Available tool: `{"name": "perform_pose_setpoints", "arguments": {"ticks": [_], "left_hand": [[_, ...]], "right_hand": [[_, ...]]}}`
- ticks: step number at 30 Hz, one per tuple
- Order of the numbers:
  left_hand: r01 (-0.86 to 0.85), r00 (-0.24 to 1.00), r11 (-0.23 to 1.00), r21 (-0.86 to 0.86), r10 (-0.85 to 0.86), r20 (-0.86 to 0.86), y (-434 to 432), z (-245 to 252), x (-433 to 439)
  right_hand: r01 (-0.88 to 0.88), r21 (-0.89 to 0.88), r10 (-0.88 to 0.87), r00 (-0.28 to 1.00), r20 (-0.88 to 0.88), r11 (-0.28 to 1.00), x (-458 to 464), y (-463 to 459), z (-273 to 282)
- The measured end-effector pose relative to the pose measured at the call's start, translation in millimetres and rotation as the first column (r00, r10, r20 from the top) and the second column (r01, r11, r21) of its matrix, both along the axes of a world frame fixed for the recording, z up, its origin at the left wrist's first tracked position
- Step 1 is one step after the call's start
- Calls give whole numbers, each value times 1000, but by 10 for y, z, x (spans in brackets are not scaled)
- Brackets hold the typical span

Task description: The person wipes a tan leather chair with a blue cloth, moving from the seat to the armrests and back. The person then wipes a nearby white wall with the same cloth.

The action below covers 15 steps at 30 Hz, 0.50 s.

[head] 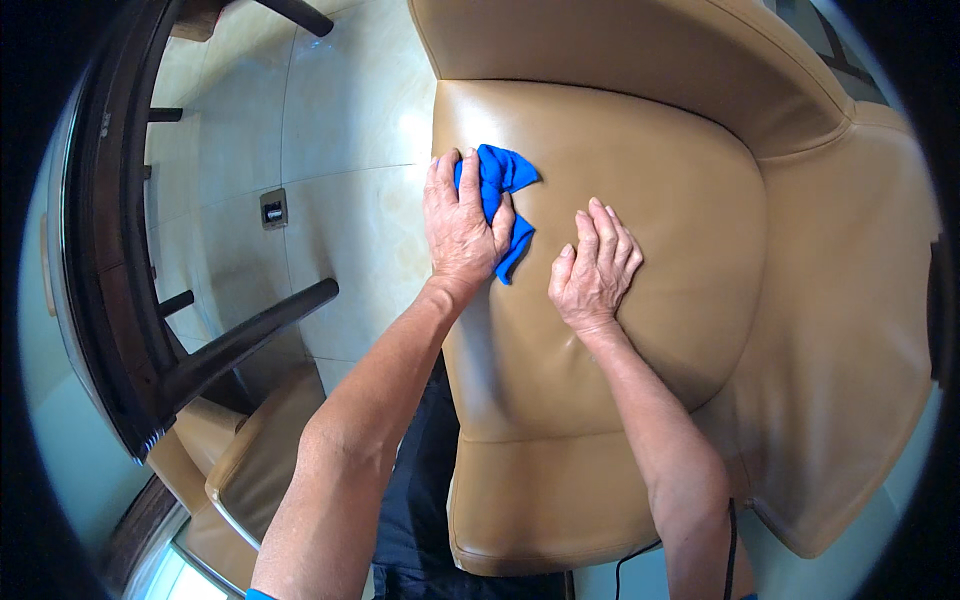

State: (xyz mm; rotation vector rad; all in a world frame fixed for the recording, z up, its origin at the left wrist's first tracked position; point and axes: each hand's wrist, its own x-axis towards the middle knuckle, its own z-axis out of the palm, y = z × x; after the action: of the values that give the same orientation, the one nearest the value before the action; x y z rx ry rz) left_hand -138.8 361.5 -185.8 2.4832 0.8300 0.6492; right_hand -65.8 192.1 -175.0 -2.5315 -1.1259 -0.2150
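Note:
A tan leather-like upholstered seat (675, 225) fills the middle and right of the head view. Near the seat's left edge, my left hand (466, 225) is closed over a crumpled blue cloth (511, 171), whose corners stick out to the right of the fingers. Part of the cloth is hidden under the palm. To its right, my right hand (596, 262) rests on the seat cushion with bent, slightly spread fingers and nothing visible in it.
A dark-framed table (120, 247) with dark legs stands at the left over the tiled floor (352, 225). A metal floor outlet (274, 209) is set in the tiles. Another tan chair (262, 442) is at lower left. A curved backrest (600, 37) borders the seat; a thin black cable (731, 547) hangs at lower right.

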Motion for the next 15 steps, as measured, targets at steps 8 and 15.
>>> {"name": "perform_pose_setpoints", "arguments": {"ticks": [8,15], "left_hand": [[-69,997,989,-132,66,-28,30,-4,33],[-161,986,907,-390,166,-21,548,-85,398]], "right_hand": [[12,-23,-12,1000,-1,1000,-48,-38,37],[31,-40,-29,998,52,999,-69,-127,50]]}}
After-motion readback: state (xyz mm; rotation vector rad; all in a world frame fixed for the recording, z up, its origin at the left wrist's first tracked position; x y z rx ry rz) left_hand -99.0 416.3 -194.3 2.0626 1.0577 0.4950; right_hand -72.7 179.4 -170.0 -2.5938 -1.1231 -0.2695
